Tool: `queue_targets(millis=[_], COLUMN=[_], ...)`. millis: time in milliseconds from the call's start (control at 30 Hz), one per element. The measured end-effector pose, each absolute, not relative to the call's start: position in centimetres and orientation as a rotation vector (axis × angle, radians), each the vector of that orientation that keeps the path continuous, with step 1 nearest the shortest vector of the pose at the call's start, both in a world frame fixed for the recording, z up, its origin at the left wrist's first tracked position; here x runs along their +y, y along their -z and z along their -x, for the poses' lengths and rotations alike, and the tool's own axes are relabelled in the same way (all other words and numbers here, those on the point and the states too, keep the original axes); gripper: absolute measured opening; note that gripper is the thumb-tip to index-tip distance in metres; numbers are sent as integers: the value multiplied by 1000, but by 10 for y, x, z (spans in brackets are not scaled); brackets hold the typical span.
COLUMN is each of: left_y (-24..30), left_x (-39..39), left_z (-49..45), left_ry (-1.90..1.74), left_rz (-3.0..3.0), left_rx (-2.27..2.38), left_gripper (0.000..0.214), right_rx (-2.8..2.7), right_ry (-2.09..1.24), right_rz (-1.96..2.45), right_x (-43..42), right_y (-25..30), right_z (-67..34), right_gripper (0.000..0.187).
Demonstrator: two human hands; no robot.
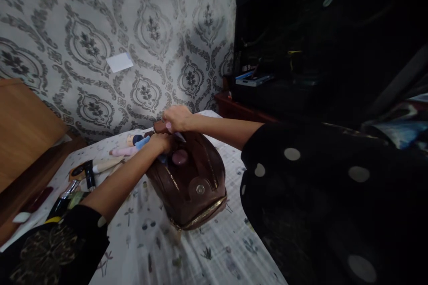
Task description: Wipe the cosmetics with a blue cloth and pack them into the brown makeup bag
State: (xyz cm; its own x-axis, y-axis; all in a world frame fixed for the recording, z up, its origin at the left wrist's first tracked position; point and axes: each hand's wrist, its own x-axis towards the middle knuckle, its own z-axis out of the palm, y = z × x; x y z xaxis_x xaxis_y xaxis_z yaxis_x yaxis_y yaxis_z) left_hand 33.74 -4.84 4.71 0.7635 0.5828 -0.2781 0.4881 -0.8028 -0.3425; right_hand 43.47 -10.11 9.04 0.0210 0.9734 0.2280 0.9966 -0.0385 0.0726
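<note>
Up close, black spotted sleeve [334,196]. Right hand [179,118] gripping top of brown bag [190,182]; left hand [161,142] curled beside, hold unclear. Tubes [122,151] lying outside on the cloth [207,254].

- Grey wallpaper [100,18] with a dark damask pattern fills the wall beyond the right hand [179,118]. A white note [119,62] is stuck to it.
- A wooden board [23,120] stands well out from the left hand [162,142].
- A dark cabinet [317,53] looms right of the right hand.
- A pale, sprig-printed cloth [200,254] lies beneath both hands.
- The light is dim.
</note>
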Motion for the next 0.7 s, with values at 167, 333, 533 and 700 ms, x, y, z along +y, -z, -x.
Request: queue_targets(millis=[167, 333, 533, 700], left_y=[-49, -50, -48, -46], left_x=[-51, -53, -52, -50], left_z=[-337, -335, -332, -335], left_ry=[-559, -553, -469, -446], left_rz=[2710, 2705, 2738, 2756], left_rx=[-877, -915, -938, -948], left_gripper=[39, 34, 43, 42], right_rx=[-2153, -2115, -2052, -2069], right_ry=[403, 422, 466, 493], right_rz=[2166, 2252, 2247, 2246], right_x=[-105, -108, -105, -102], right_y=[-84, -81, -75, -69], right_z=[-436, -439, -437, -437], right_gripper=[29, 40, 26, 31])
